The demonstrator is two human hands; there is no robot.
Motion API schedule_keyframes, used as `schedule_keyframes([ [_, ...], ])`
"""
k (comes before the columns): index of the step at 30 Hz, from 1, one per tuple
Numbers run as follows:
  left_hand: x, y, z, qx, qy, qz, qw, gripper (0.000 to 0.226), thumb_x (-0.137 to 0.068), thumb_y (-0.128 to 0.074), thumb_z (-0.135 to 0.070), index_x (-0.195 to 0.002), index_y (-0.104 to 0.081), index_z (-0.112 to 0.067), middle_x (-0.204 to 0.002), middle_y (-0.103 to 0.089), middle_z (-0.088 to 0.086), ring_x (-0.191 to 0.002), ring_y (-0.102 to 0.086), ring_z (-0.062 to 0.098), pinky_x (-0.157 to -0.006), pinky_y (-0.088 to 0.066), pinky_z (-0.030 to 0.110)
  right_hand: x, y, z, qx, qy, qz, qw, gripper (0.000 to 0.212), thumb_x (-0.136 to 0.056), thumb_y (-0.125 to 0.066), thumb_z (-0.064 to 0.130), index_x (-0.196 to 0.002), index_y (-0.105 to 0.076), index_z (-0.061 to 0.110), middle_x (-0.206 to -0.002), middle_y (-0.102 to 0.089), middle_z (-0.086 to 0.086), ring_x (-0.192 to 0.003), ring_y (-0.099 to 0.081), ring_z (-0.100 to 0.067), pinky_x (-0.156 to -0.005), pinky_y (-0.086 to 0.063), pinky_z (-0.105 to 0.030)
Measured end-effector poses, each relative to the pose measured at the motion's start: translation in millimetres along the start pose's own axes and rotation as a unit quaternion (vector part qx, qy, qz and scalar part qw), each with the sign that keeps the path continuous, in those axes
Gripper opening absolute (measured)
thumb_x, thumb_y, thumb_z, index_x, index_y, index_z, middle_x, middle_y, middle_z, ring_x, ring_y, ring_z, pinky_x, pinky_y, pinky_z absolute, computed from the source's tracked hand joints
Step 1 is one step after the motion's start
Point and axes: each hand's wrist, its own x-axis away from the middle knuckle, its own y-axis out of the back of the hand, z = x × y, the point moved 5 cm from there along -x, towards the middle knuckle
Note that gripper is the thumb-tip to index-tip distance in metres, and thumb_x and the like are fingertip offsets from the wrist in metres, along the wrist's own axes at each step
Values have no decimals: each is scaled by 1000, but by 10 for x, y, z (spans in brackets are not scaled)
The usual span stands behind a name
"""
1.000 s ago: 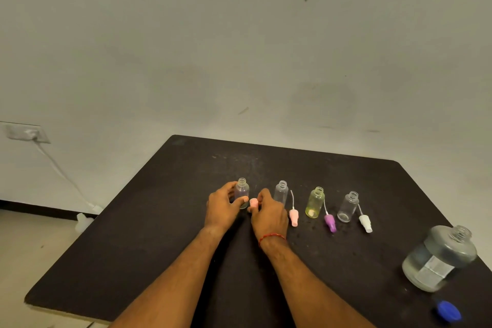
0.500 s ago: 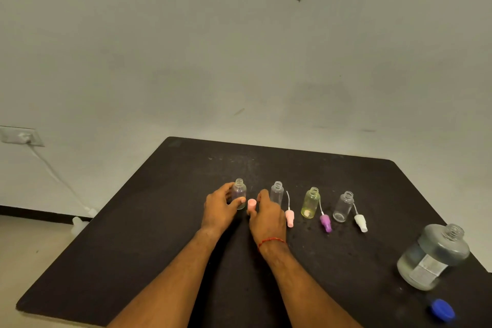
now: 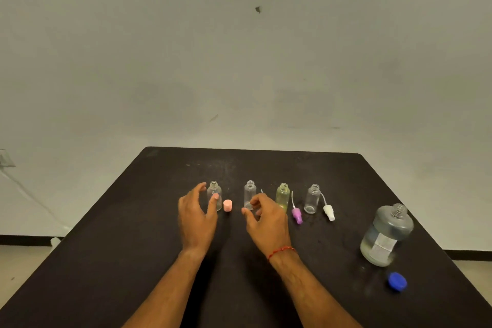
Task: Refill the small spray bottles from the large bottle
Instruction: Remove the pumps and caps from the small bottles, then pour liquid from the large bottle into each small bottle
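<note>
head view: left hand (image 3: pixel 198 210) spread open beside the leftmost small bottle (image 3: pixel 214 190), thumb in front of it; right hand (image 3: pixel 266 217) loosely curled, holding nothing. large bottle (image 3: pixel 386 237) stands uncapped near the surface's (image 3: pixel 133 221) right edge, blue cap (image 3: pixel 397 281) nearby.

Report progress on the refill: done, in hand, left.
Done: all four small bottles uncapped, spray heads beside them; large bottle open, blue cap off. In hand: nothing; left hand hovers by the leftmost bottle, right hand empty. Left: pouring, recapping; the clear ones look empty.
</note>
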Motion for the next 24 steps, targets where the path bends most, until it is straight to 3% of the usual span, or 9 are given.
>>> schedule_keyframes([
  [5,262,-100,-431,47,-62,15,997,23,-92,-70,-25,-115,-65,-23,-108,-59,-18,-104,-54,8,-84,-48,25,64,324,-175,-12,-19,-23,999,21,-78,-76,29,-94,-63,22,-88,-64,11,-79,-59,-5,-76,-48,-22],
  [8,407,-233,-597,75,-72,44,994,22,-92,-71,-23,-113,-66,-23,-109,-62,-15,-104,-58,5,-84,-47,20,131,510,-274,-18,-27,-21,999,26,-79,-75,33,-101,-63,24,-96,-64,13,-87,-60,-3,-80,-53,-30],
  [17,749,-691,-892,129,-34,132,982,22,-89,-74,-25,-110,-68,-24,-104,-69,-11,-92,-67,5,-77,-56,22,345,1117,-523,-48,-58,-52,996,18,-81,-76,27,-93,-62,28,-91,-64,14,-85,-61,2,-69,-51,-13],
  [24,939,-1042,-1077,122,7,173,977,22,-89,-74,-26,-108,-70,-17,-99,-71,-9,-85,-66,-9,-72,-50,7,471,1426,-740,-59,-73,-72,993,26,-81,-77,24,-101,-63,32,-96,-65,14,-86,-62,0,-71,-54,-17],
])
